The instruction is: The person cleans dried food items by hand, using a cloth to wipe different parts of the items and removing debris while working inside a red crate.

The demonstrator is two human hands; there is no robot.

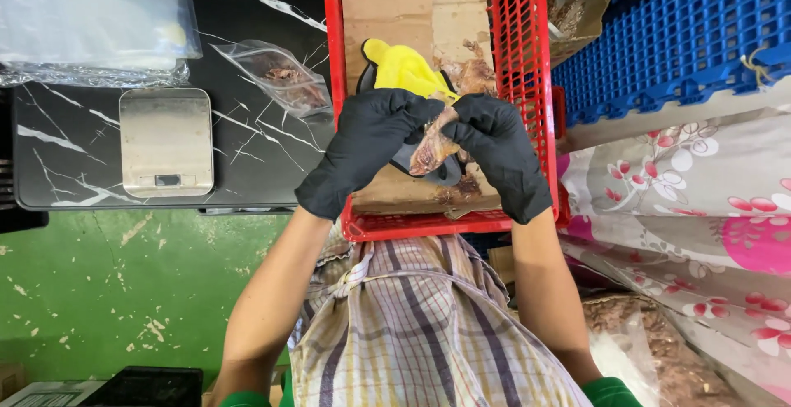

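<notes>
While both gloved hands pinch it over the red crate (527, 61), we log one dried brown piece (432, 147): left hand (371, 147) and right hand (498, 152) closed on it. Risk: brittle fragments snapping off, falling onto the cardboard liner (387, 11).

A small clear plastic zip bag of brown dried pieces (280, 76) lies on the black marbled tabletop, at two o'clock from the steel scale's narrow dark display window (167, 180), with a stack of clear plastic bags (95, 20) at eleven o'clock.
</notes>
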